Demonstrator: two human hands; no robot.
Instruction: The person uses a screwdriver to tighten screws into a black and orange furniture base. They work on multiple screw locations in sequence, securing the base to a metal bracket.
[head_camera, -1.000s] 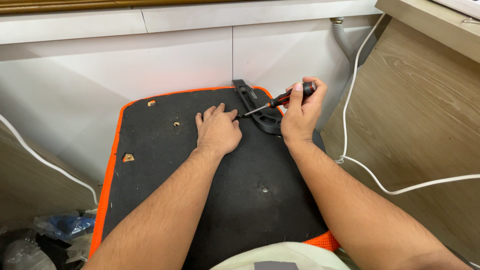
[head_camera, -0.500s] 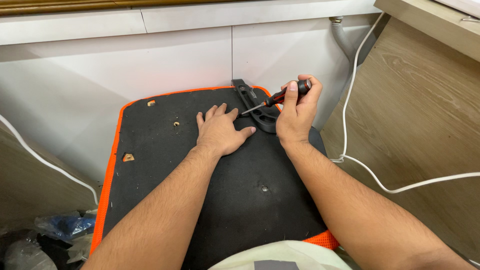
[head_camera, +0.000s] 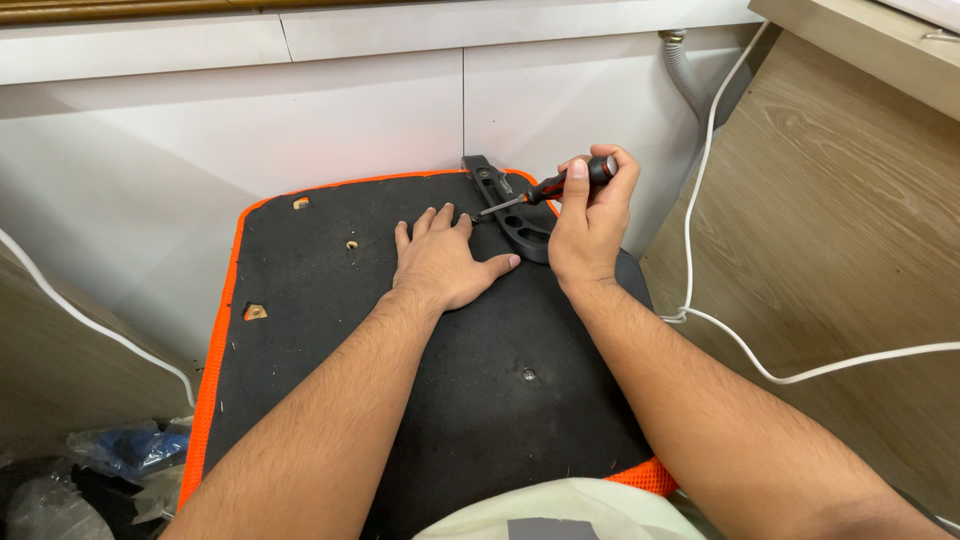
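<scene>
The right hand (head_camera: 590, 225) is gripping a screwdriver (head_camera: 550, 187), tip at the black bracket (head_camera: 520, 215); the left hand (head_camera: 445, 262) is pressing flat and open on the seat pad (head_camera: 300, 330); keeping the tip seated squarely matters.

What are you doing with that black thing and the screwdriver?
A person's right hand holds a red and black screwdriver, its tip pointing down at a black plastic bracket near the far edge of a black board with an orange rim. The left hand lies flat on the board right beside the bracket, fingers spread. Small holes with metal inserts show elsewhere on the board, and a white cable runs along the wooden panel to the right.
</scene>
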